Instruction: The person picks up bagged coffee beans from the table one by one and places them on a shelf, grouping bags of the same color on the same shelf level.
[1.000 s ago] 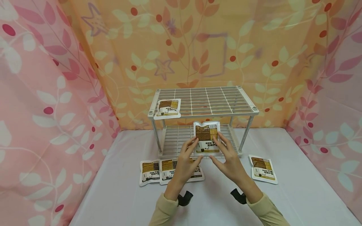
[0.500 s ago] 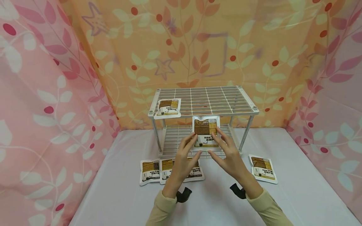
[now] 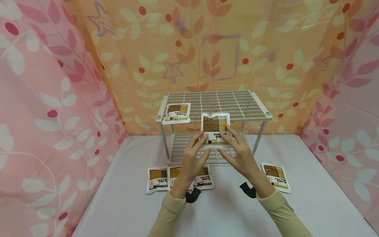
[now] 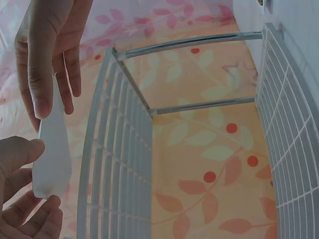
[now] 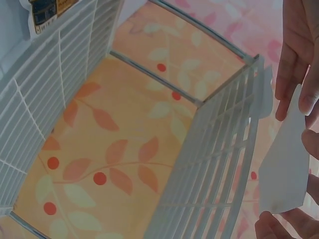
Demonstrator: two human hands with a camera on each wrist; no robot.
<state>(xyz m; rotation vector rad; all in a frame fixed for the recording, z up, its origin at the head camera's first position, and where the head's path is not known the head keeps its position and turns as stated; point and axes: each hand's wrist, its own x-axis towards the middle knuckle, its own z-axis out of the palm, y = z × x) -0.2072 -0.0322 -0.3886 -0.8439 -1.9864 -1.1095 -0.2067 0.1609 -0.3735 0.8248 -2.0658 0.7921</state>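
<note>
A flat white-edged food pouch (image 3: 215, 123) with a brown-and-yellow printed panel is held up between two hands, overlapping the front edge of the rack's upper shelf in the head view. My left hand (image 3: 190, 159) pinches its left edge, and my right hand (image 3: 241, 154) grips its right edge. Both wrist views show the pouch (image 4: 52, 154) side-on, level with the upper shelf. A similar pouch (image 3: 177, 113) lies at the front left corner of the white wire rack (image 3: 222, 106).
Several more pouches (image 3: 158, 178) lie in a row on the white table at front left, partly hidden by the left arm. Another pouch (image 3: 276, 177) lies at right. The rack's lower shelf (image 3: 180, 148) stands on the table. Patterned curtains (image 3: 142, 39) enclose the back and sides.
Both hands have raised the pouch from in front of the lower shelf to the height of the upper shelf's front edge. The other pouches and the rack stay put.
</note>
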